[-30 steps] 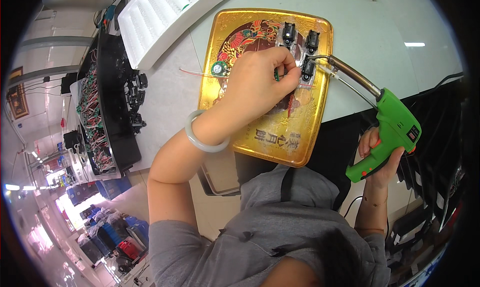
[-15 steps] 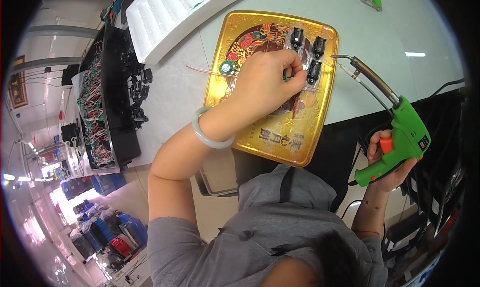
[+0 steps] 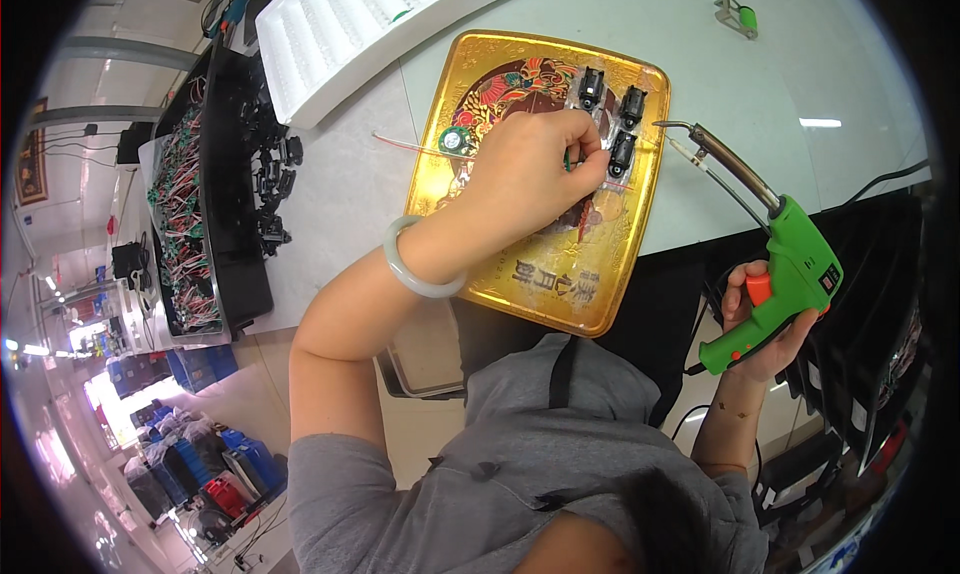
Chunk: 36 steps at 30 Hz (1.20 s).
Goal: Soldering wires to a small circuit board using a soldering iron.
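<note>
My left hand (image 3: 532,164) is over a gold tin lid (image 3: 480,279), thumb and forefinger pinched on a small green circuit board (image 3: 568,159), mostly hidden by the fingers. Close to those fingertips are three black plastic housings (image 3: 621,154) on clear film on the lid. A thin red wire lies below them. My right hand (image 3: 775,354) grips a green soldering gun (image 3: 802,259), fingers beside its orange trigger. Its metal tip points left, over the lid's right edge near the housings. Left of my wrist, a round green board (image 3: 453,141) with red and white wires lies on the lid.
A white foam tray (image 3: 330,49) stands at the back left. Farther left is a black bin (image 3: 235,244) of wired green boards, with loose black housings (image 3: 272,179) beside it. A small solder reel on a stand (image 3: 738,17) sits at the back right.
The whole view has shifted slightly. The soldering gun sits a little farther left in the picture, its tip still by the lid's right edge. My left hand keeps its pinch in nearly the same place.
</note>
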Each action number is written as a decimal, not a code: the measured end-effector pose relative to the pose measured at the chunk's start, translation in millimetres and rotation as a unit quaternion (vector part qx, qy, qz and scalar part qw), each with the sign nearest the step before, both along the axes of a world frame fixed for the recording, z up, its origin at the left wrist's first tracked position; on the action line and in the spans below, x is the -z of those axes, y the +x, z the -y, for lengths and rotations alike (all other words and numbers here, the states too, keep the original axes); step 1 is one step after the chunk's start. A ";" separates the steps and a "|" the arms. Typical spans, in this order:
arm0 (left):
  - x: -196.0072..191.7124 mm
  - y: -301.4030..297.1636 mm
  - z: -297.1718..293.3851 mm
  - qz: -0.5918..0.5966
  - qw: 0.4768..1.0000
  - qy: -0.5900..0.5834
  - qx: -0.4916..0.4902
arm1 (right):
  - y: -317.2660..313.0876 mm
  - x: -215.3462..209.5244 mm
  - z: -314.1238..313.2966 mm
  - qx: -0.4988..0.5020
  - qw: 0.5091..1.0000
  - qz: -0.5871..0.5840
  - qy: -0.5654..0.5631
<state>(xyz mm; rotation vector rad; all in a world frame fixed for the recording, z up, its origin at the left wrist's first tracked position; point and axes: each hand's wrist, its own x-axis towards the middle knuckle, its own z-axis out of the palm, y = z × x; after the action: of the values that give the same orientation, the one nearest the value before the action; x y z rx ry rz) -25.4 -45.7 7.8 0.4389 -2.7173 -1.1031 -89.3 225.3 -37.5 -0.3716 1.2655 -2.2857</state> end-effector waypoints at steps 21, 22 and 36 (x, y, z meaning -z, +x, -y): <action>4.1 7.4 13.7 -0.077 0.980 -0.045 0.177 | -6.1 -0.7 -4.8 -0.068 0.997 -0.002 -0.031; 3.7 9.0 11.6 -0.064 0.982 -0.073 0.162 | -6.7 -0.5 -5.2 -0.086 0.996 0.004 -0.031; 9.6 10.4 -1.0 -0.216 0.963 -0.143 0.078 | -12.5 -0.9 -2.0 -0.096 0.994 -0.060 -0.006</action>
<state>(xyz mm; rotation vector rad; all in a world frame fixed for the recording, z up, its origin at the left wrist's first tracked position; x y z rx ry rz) -15.0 -44.7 -1.8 -0.0591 -2.4852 -0.7134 -101.8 227.3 -36.7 -0.6166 1.2170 -2.1375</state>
